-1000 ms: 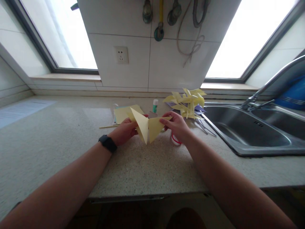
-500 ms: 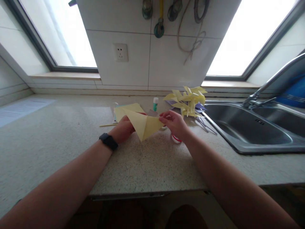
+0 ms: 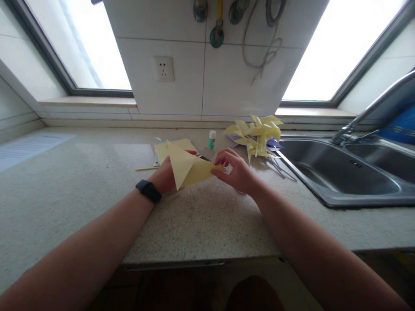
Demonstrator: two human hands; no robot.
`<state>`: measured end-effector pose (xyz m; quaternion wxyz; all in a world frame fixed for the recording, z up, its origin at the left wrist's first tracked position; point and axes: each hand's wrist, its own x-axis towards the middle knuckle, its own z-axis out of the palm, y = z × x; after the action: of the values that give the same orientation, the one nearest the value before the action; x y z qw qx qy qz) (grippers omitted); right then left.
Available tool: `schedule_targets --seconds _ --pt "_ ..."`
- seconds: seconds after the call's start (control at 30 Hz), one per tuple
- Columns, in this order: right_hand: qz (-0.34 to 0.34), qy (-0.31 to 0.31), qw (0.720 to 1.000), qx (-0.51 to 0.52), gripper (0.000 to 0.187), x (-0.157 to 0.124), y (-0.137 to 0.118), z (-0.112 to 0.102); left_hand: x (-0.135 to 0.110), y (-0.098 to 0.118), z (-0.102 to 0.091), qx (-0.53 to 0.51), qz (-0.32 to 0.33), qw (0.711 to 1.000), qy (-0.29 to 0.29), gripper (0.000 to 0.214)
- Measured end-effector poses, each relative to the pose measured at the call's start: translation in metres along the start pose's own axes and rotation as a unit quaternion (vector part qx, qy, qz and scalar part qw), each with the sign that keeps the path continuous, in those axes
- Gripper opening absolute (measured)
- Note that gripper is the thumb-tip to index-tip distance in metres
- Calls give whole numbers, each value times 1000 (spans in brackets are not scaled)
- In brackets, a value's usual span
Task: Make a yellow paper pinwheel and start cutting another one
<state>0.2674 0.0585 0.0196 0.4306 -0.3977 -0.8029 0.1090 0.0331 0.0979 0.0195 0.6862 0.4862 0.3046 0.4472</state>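
Observation:
A pale yellow folded paper point(image 3: 186, 167) is held just above the speckled countertop point(image 3: 201, 216). My left hand point(image 3: 164, 176), with a black watch on its wrist, grips the paper's left part from behind; most of its fingers are hidden by the paper. My right hand point(image 3: 235, 169) pinches the paper's right tip, fingers closed, and something small and clear shows by its fingertips. Flat yellow sheets point(image 3: 175, 148) lie on the counter just behind the hands.
A heap of folded yellow and purple paper pieces point(image 3: 257, 136) lies by the steel sink point(image 3: 340, 172) on the right. A glue stick point(image 3: 212, 139) stands behind the hands. A thin wooden stick point(image 3: 145, 168) lies to the left. The counter's front edge runs close below.
The paper's two upright triangular flaps have been brought together and laid lower into one flatter shape. My right hand has moved slightly left and down, now covering the red ring on the counter.

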Motion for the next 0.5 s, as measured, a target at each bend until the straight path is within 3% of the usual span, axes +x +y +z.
schedule_targets --seconds 0.2,0.5 --pt "-40 -36 998 -31 43 -2 -6 -1 -3 -1 -2 20 19 1000 3 23" --pt "-24 -40 998 -40 34 -1 -14 -4 0 -3 0 49 50 998 5 22"
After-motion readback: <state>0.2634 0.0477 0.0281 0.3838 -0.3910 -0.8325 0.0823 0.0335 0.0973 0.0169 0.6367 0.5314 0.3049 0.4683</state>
